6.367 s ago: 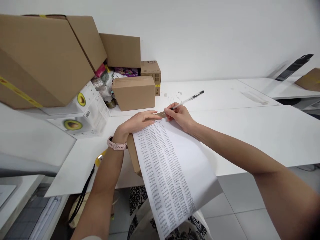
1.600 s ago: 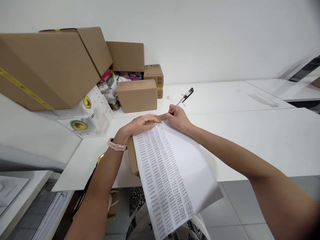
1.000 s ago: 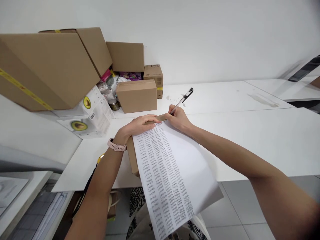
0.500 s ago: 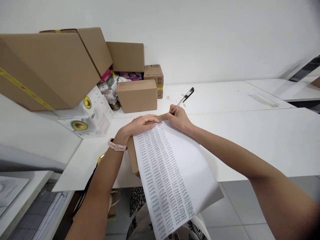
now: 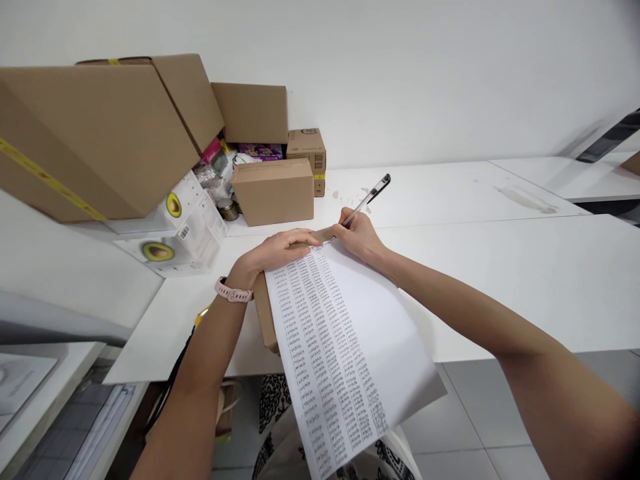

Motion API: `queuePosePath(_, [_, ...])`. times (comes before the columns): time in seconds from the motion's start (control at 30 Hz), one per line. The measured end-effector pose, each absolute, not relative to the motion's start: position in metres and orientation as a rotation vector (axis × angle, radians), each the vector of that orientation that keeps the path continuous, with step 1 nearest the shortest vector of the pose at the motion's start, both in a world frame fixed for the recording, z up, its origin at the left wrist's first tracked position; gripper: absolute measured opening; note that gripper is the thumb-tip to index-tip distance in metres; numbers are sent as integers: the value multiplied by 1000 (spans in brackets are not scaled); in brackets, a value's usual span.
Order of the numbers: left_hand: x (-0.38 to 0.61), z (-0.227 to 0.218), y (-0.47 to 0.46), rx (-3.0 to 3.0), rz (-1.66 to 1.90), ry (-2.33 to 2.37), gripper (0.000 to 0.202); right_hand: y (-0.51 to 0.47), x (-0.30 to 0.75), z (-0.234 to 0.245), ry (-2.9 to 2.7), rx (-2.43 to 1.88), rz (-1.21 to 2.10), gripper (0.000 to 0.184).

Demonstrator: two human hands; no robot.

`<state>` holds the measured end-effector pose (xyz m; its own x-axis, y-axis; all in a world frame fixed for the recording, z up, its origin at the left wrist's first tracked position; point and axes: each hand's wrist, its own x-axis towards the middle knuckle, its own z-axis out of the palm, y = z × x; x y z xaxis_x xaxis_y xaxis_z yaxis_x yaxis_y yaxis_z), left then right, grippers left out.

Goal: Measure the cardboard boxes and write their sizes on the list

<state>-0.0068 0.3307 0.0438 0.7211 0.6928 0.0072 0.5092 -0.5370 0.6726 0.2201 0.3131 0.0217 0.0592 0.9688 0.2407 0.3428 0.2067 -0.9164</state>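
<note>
A long white sheet printed with columns of small text (image 5: 340, 347) lies over a flat brown cardboard box (image 5: 263, 313) on the white table (image 5: 500, 267) and hangs past the table's front edge. My left hand (image 5: 273, 252), with a pink watch on the wrist, lies flat on the sheet's top left corner, fingers stretched out. My right hand (image 5: 357, 237) is closed on a clear pen with a black cap (image 5: 367, 198), its tip at the top edge of the sheet.
Large cardboard boxes (image 5: 100, 127) are stacked at the left, over white cartons with avocado pictures (image 5: 175, 233). A smaller closed box (image 5: 274, 190) and other boxes stand by the wall. A second white table (image 5: 565, 177) is at the far right.
The pen has swung from leaning right to more upright since the earliest frame. Over the last second both hands and the sheet have stayed almost still.
</note>
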Motion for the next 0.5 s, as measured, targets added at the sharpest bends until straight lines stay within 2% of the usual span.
queuePosePath(0.5, [-7, 42, 332, 2260, 356, 896, 37, 314, 221, 21, -1485, -1326, 770, 22])
